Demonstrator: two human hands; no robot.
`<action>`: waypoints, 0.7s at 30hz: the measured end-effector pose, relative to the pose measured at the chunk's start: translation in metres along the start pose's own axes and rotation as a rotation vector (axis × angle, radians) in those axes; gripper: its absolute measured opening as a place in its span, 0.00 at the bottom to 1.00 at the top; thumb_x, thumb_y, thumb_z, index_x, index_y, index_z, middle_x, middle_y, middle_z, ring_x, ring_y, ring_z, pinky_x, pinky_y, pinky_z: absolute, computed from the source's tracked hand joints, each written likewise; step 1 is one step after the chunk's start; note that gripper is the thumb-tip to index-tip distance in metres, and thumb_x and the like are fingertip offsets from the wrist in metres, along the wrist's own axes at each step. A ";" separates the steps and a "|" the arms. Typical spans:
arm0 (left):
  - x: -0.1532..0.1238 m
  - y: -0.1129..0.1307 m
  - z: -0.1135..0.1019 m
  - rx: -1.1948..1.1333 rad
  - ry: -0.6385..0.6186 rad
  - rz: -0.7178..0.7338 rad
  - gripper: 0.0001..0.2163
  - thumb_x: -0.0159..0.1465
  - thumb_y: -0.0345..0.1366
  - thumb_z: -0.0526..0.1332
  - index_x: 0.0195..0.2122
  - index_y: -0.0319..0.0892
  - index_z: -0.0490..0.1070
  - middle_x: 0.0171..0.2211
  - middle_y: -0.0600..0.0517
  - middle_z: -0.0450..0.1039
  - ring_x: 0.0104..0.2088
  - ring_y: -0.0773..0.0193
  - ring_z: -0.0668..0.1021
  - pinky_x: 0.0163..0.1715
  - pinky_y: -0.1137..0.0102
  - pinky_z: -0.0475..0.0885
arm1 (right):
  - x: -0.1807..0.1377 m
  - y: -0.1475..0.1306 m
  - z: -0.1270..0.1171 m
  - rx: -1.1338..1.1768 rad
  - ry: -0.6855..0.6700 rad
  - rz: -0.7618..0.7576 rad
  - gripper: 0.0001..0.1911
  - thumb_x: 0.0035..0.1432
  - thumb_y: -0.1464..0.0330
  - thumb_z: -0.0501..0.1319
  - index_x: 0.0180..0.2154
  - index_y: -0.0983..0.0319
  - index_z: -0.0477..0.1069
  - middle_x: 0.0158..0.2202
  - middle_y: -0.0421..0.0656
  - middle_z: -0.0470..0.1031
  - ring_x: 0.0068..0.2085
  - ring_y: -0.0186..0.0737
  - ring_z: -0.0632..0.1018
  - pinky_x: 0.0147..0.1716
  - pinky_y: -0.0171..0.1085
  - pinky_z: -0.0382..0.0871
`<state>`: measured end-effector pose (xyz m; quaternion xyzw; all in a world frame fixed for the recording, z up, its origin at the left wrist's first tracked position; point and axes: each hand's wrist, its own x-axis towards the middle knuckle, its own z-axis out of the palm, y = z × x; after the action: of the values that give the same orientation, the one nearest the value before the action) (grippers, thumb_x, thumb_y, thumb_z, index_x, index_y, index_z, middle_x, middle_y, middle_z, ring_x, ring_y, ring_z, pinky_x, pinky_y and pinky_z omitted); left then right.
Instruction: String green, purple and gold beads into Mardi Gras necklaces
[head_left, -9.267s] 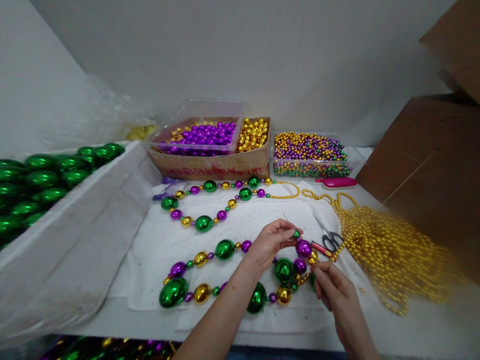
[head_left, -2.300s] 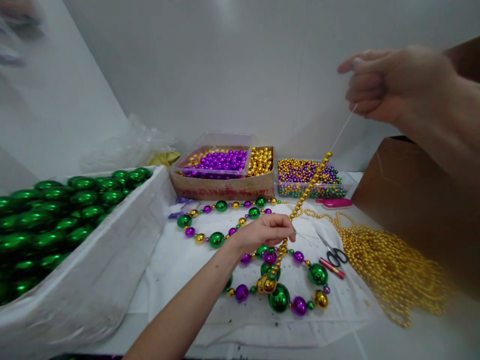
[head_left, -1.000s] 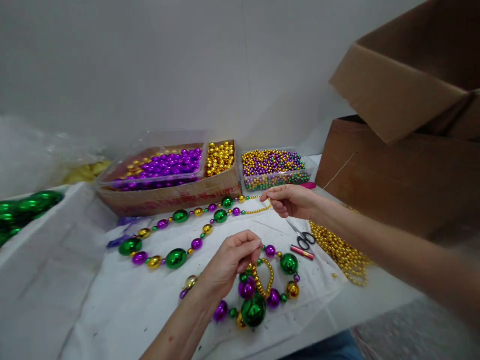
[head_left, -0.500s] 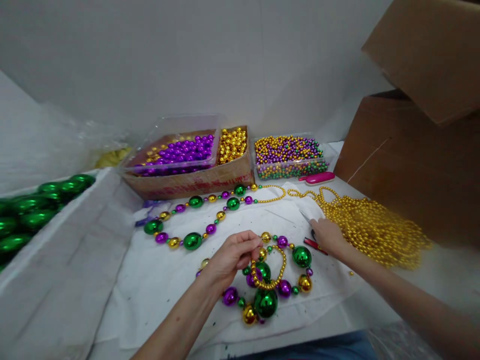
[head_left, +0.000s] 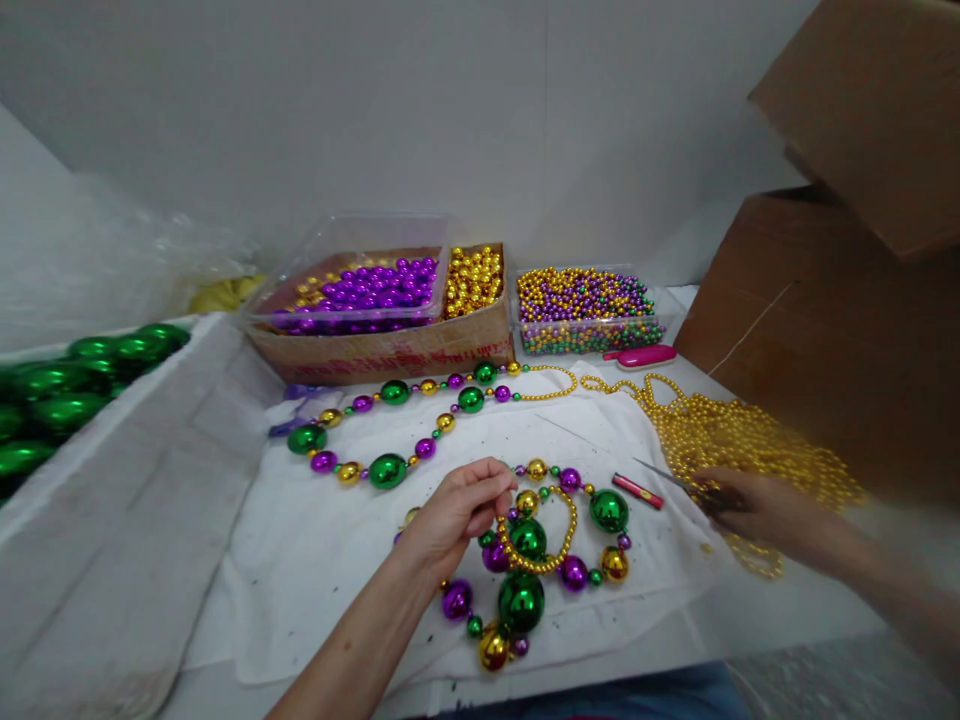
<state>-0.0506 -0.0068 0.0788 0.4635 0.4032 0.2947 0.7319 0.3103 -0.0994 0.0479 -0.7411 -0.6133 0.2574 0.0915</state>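
Note:
My left hand (head_left: 469, 505) is closed, pinching the end of a bead necklace (head_left: 521, 600) over the white cloth (head_left: 300, 560). The necklace has large green, purple and gold balls, and a loop of small gold beads hangs below my fingertips. My right hand (head_left: 742, 505), blurred, is wrapped around a pair of scissors (head_left: 664, 472), blades pointing left. It hovers beside the pile of gold bead strands (head_left: 757, 440). Between my hands lies a slim red stick-shaped item (head_left: 637, 491). Another bead necklace (head_left: 388, 470) is spread out behind on the cloth.
At the back stand a cardboard box (head_left: 390, 357) with purple and gold balls and a clear tub (head_left: 592, 335) of small mixed beads. A pink oblong item (head_left: 646, 357) lies nearby. Large green balls (head_left: 67, 410) fill a white-lined container at left. Brown cartons (head_left: 840, 300) stand right.
My right hand has moved right and toward me with the scissors, away from the red item, now fully visible. My left hand still pinches the necklace in nearly the same place.

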 end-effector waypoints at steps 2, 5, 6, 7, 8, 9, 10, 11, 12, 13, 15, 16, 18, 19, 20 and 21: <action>0.000 -0.001 -0.002 -0.005 -0.011 0.005 0.08 0.56 0.37 0.63 0.27 0.38 0.69 0.18 0.57 0.66 0.13 0.80 0.53 0.14 0.77 0.40 | -0.017 0.004 0.008 0.332 -0.132 -0.029 0.19 0.48 0.64 0.66 0.45 0.54 0.73 0.38 0.44 0.77 0.37 0.46 0.76 0.33 0.38 0.66; -0.001 -0.002 -0.003 -0.012 -0.009 0.012 0.08 0.56 0.37 0.63 0.27 0.38 0.69 0.18 0.57 0.66 0.13 0.81 0.53 0.13 0.78 0.40 | -0.038 -0.011 0.030 0.832 -0.371 -0.030 0.21 0.52 0.53 0.63 0.46 0.56 0.71 0.29 0.42 0.71 0.28 0.40 0.72 0.25 0.36 0.63; -0.001 -0.002 -0.004 -0.014 -0.006 0.013 0.08 0.56 0.37 0.63 0.27 0.38 0.69 0.18 0.57 0.66 0.13 0.81 0.53 0.13 0.78 0.40 | -0.042 -0.020 0.038 0.991 -0.439 -0.038 0.23 0.54 0.51 0.60 0.47 0.57 0.70 0.27 0.42 0.69 0.26 0.38 0.70 0.25 0.36 0.62; -0.002 -0.001 -0.004 -0.015 -0.004 0.013 0.07 0.56 0.37 0.63 0.28 0.37 0.69 0.17 0.57 0.66 0.13 0.81 0.53 0.13 0.78 0.40 | -0.045 -0.030 0.046 1.139 -0.496 -0.055 0.25 0.55 0.49 0.58 0.47 0.58 0.69 0.27 0.41 0.68 0.25 0.37 0.69 0.26 0.36 0.63; -0.003 -0.001 -0.004 -0.015 -0.003 0.012 0.07 0.56 0.36 0.63 0.28 0.37 0.70 0.18 0.57 0.66 0.13 0.81 0.53 0.13 0.78 0.40 | -0.045 -0.040 0.053 1.268 -0.542 -0.079 0.26 0.55 0.48 0.57 0.47 0.59 0.69 0.27 0.41 0.67 0.25 0.36 0.69 0.27 0.36 0.63; -0.004 0.000 -0.003 -0.014 -0.003 0.012 0.07 0.56 0.36 0.64 0.28 0.37 0.70 0.17 0.58 0.65 0.13 0.81 0.52 0.13 0.78 0.40 | -0.044 -0.051 0.060 1.371 -0.589 -0.098 0.26 0.55 0.47 0.57 0.46 0.60 0.69 0.28 0.41 0.66 0.25 0.36 0.69 0.28 0.36 0.63; -0.005 0.001 -0.003 -0.011 -0.002 0.013 0.07 0.56 0.36 0.64 0.28 0.37 0.70 0.17 0.58 0.65 0.13 0.81 0.52 0.13 0.78 0.40 | -0.041 -0.060 0.065 1.450 -0.634 -0.103 0.26 0.55 0.47 0.57 0.45 0.61 0.69 0.28 0.41 0.66 0.26 0.35 0.69 0.29 0.36 0.62; -0.006 0.002 -0.003 -0.008 0.002 0.014 0.07 0.55 0.36 0.64 0.28 0.37 0.69 0.17 0.58 0.65 0.13 0.81 0.52 0.13 0.78 0.40 | -0.036 -0.069 0.069 1.509 -0.668 -0.098 0.26 0.56 0.47 0.57 0.44 0.61 0.69 0.28 0.41 0.66 0.26 0.35 0.69 0.29 0.35 0.62; -0.007 0.002 -0.002 -0.004 0.008 0.013 0.08 0.55 0.37 0.64 0.28 0.37 0.69 0.17 0.58 0.65 0.13 0.81 0.52 0.13 0.78 0.39 | -0.031 -0.076 0.073 1.550 -0.692 -0.088 0.25 0.55 0.48 0.57 0.43 0.61 0.70 0.28 0.41 0.66 0.26 0.34 0.69 0.29 0.34 0.62; -0.008 0.003 -0.002 0.000 0.016 0.011 0.08 0.55 0.37 0.64 0.28 0.38 0.69 0.17 0.58 0.65 0.13 0.81 0.52 0.13 0.78 0.39 | -0.025 -0.082 0.075 1.578 -0.706 -0.076 0.25 0.55 0.48 0.58 0.42 0.61 0.70 0.28 0.40 0.66 0.26 0.33 0.69 0.28 0.34 0.62; -0.009 0.002 -0.002 0.006 0.032 0.002 0.09 0.55 0.38 0.64 0.28 0.38 0.68 0.17 0.59 0.64 0.13 0.81 0.51 0.14 0.78 0.39 | -0.015 -0.092 0.079 1.612 -0.689 -0.064 0.23 0.56 0.49 0.59 0.42 0.61 0.70 0.28 0.40 0.66 0.25 0.32 0.68 0.27 0.33 0.62; -0.009 0.002 -0.002 0.007 0.039 -0.003 0.09 0.55 0.38 0.64 0.28 0.38 0.68 0.17 0.59 0.64 0.12 0.81 0.51 0.14 0.78 0.39 | -0.011 -0.095 0.080 1.623 -0.668 -0.068 0.23 0.56 0.49 0.59 0.42 0.61 0.70 0.28 0.39 0.66 0.24 0.31 0.67 0.26 0.32 0.61; -0.009 0.001 -0.004 0.008 0.046 -0.008 0.09 0.55 0.38 0.64 0.29 0.38 0.68 0.17 0.59 0.64 0.12 0.81 0.52 0.14 0.78 0.39 | -0.005 -0.100 0.083 1.632 -0.623 -0.081 0.22 0.57 0.51 0.58 0.42 0.61 0.71 0.27 0.38 0.65 0.23 0.29 0.66 0.25 0.31 0.60; -0.009 0.000 -0.005 0.008 0.047 -0.009 0.09 0.55 0.39 0.64 0.29 0.38 0.68 0.17 0.59 0.64 0.12 0.81 0.52 0.14 0.78 0.39 | -0.004 -0.102 0.084 1.632 -0.599 -0.085 0.21 0.58 0.52 0.58 0.43 0.61 0.71 0.26 0.38 0.65 0.22 0.29 0.66 0.24 0.31 0.59; -0.008 -0.001 -0.006 0.008 0.047 -0.010 0.09 0.55 0.39 0.64 0.29 0.38 0.68 0.17 0.59 0.64 0.12 0.81 0.52 0.13 0.78 0.39 | -0.003 -0.103 0.085 1.630 -0.580 -0.085 0.20 0.58 0.52 0.59 0.42 0.61 0.71 0.26 0.37 0.65 0.22 0.29 0.65 0.24 0.31 0.59; -0.008 -0.001 -0.006 0.008 0.045 -0.010 0.09 0.55 0.39 0.64 0.29 0.38 0.68 0.17 0.59 0.64 0.12 0.81 0.52 0.13 0.78 0.40 | -0.002 -0.105 0.086 1.622 -0.568 -0.079 0.20 0.58 0.52 0.59 0.42 0.61 0.71 0.26 0.37 0.65 0.22 0.28 0.65 0.23 0.30 0.58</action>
<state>-0.0602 -0.0110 0.0787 0.4574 0.4232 0.2998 0.7223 0.1777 -0.0923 0.0228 -0.3322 -0.2647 0.7885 0.4448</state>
